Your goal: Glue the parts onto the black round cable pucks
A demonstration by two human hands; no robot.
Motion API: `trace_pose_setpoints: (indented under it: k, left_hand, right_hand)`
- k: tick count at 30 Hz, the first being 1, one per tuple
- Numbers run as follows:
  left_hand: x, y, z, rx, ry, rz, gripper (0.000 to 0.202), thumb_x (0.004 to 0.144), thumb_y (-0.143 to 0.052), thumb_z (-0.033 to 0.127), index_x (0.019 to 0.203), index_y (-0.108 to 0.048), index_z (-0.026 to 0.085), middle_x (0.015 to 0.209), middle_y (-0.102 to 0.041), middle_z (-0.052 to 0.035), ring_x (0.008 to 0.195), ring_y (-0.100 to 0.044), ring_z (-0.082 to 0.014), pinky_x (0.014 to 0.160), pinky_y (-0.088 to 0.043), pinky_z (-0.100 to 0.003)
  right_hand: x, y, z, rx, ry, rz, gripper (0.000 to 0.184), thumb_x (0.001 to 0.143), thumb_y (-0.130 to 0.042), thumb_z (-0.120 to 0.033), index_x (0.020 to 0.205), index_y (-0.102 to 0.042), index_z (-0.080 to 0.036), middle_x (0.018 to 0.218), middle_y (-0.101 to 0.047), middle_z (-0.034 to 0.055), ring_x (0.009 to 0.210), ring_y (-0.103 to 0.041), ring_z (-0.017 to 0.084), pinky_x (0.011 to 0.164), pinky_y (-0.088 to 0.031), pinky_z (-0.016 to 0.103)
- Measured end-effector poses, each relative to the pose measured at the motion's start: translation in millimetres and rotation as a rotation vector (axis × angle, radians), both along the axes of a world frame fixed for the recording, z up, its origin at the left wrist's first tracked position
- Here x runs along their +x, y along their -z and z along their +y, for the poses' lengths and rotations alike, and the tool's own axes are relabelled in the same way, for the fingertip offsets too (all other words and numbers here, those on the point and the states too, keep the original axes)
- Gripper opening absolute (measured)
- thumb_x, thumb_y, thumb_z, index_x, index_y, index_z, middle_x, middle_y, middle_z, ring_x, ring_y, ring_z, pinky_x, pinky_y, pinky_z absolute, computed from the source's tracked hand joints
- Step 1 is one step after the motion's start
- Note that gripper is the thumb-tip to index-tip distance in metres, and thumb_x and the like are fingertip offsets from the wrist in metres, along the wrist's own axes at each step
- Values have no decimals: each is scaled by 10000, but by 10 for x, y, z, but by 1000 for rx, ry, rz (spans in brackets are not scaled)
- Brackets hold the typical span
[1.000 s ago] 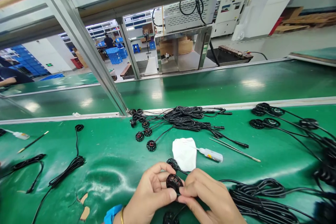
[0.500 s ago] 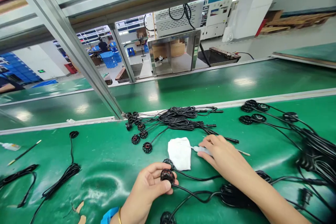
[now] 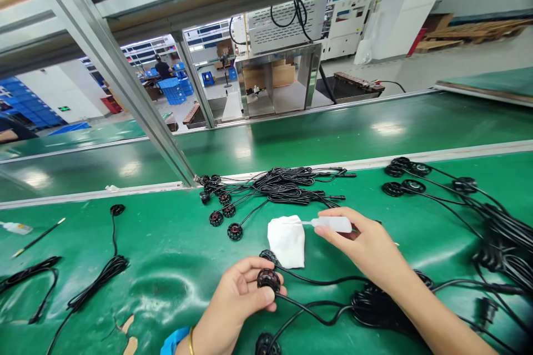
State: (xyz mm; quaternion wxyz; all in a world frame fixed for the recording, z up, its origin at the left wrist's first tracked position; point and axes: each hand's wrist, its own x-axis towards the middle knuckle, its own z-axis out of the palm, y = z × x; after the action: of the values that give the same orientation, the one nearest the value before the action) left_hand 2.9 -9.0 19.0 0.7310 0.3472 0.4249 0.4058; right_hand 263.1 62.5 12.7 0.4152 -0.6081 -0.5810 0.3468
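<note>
My left hand (image 3: pixel 239 302) pinches a small round black part (image 3: pixel 268 279) with red showing inside, low in the middle of the view; a black cable (image 3: pixel 316 282) runs from it to the right. My right hand (image 3: pixel 366 244) holds a small white squeeze bottle (image 3: pixel 331 224) lifted just off the green mat, its thin nozzle pointing left over a folded white cloth (image 3: pixel 286 241). A second round black part (image 3: pixel 268 344) lies below my left hand.
A bunch of black cables with round ends (image 3: pixel 266 191) lies behind the cloth. More coiled cables (image 3: pixel 478 216) fill the right side, and single cables (image 3: pixel 100 272) lie left. An aluminium post (image 3: pixel 125 94) slants up from the mat's far edge. Another bottle (image 3: pixel 16 227) and stick (image 3: pixel 37 237) lie far left.
My right hand left the round part, reached to the bottle beside the cloth and picked it up. My left hand kept hold of the round part.
</note>
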Motion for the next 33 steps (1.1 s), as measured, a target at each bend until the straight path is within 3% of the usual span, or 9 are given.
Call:
trace_pose_setpoints:
  k: [9,16,19,24,27,33]
  left_hand:
    - [32,-92,13,50,-38,8,312,811,-797,244,1061,-629,164,1082,-693,-110,1019,-672,-227,812,-510,-292]
    - [35,-51,11,91,-84,14,309,824,-787,259,1066,-615,170,1081,-709,-123,1038,-674,-248,848,-517,-325]
    - [40,-38,9,77,-99,17,329,824,-789,271,1072,-599,171,1098,-701,-128,1064,-666,-255,867,-515,-332]
    - [71,-32,-4,90,-105,14,323,848,-768,282,1081,-570,177,1107,-689,-116,1088,-652,-243,899,-511,-335]
    - [97,-21,-11,103,-119,8,312,854,-763,294,1065,-562,183,1089,-684,-99,1099,-648,-236,891,-511,-315]
    - [126,2,-15,103,-139,-1,311,849,-767,312,1044,-561,186,1074,-656,-86,1123,-648,-271,867,-518,-316]
  right_hand:
    - [-35,-2,-61,155,12,-43,438,789,-702,-617,967,-729,-217,937,-678,59,711,-616,181,620,-530,292]
    - [-95,-102,-140,249,-5,-66,392,820,-686,-591,959,-730,-228,968,-679,65,751,-623,190,579,-511,272]
    - [-101,-137,-167,164,45,13,417,787,-693,-607,932,-731,-218,928,-697,69,711,-627,197,578,-520,284]
    - [-50,-107,-183,-49,135,219,594,757,-654,-725,992,-718,-183,617,-597,36,623,-584,204,551,-489,296]
    - [-34,-62,-189,-109,114,308,660,742,-637,-773,983,-709,-163,595,-568,35,646,-582,212,559,-469,297]
    - [-66,-13,-228,-144,8,276,604,790,-631,-731,986,-725,-168,590,-567,35,648,-589,206,562,-481,284]
